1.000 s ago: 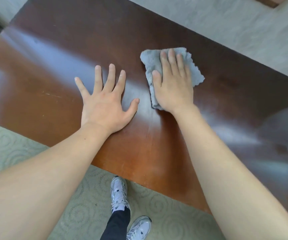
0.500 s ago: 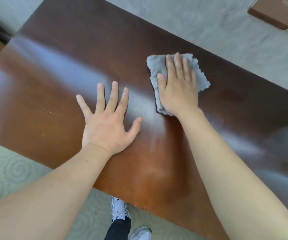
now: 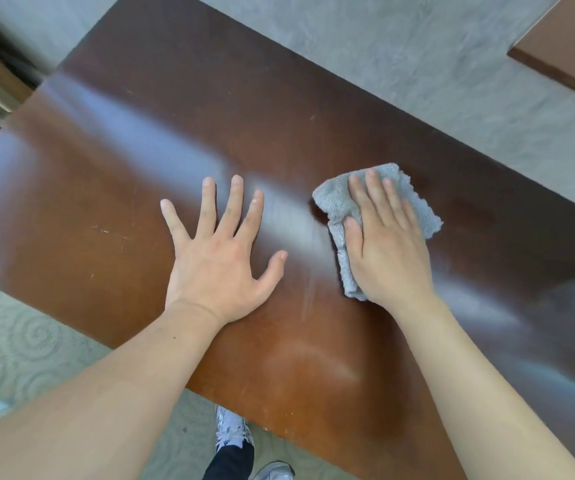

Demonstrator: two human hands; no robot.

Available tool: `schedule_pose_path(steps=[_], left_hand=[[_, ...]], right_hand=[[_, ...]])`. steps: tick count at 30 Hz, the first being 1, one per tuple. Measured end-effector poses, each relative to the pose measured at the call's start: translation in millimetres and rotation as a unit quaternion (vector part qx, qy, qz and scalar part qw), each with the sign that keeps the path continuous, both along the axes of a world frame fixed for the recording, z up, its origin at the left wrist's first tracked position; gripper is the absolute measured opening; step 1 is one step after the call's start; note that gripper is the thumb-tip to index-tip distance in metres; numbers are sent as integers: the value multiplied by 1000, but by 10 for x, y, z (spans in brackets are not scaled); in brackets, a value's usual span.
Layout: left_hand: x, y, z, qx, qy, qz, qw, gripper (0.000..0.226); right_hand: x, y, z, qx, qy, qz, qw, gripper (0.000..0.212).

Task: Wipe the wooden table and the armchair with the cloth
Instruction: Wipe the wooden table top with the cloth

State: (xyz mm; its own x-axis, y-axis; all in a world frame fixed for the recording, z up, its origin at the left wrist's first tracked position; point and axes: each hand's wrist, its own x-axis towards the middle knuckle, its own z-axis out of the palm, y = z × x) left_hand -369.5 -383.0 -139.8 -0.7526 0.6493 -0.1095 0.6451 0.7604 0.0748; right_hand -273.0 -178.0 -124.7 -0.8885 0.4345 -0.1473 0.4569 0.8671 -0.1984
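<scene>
Wiping the wooden table (image 3: 140, 271) is the step in hand; only the head view here. Right hand (image 3: 388, 251) lies flat on the grey cloth (image 3: 339, 202), palm down, fingers (image 3: 376, 192) straight and close together, pressing the cloth to the table top rather than clenching it; thumb rests on the cloth's near-left part. Cloth is folded, roughly mid-table, its edges showing past the fingertips toward the table's far side, also left of the thumb and right of the little finger; most of it sits under the palm. Left hand (image 3: 216, 268) is just beside the cloth, toward the table's left, not touching it, splayed flat on bare wood, holding nothing, likely a brace. To do it well, my judgement: keep even palm pressure, keep fingers inside the cloth edges so skin does not smear the glossy finish, run overlapping strokes out to the table's edges, move the bracing hand off unwiped spots. Faint streaks and small scratches show on the table left of the left hand. Armchair not in view; that part looks not yet done.
</scene>
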Motion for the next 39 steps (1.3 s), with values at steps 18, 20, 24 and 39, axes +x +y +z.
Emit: schedule_pose_path(steps=[18,20,24,39], left_hand=[[4,-1,6,-8,8,0,1000,82],[10,-1,18,-13,5,1,1000,82],[11,12,101,-34,-15,3,999,84],[59,-23,129,38,-11,-2,999,77]], right_hand=[[-119,-146,-52,-6,17,-113,993,57],[263,-390,-54,-8,19,-173,985,57],[1002,-1152,44,-32,-23,-181,983,62],[260,258,-99,-12,9,-235,972,65]])
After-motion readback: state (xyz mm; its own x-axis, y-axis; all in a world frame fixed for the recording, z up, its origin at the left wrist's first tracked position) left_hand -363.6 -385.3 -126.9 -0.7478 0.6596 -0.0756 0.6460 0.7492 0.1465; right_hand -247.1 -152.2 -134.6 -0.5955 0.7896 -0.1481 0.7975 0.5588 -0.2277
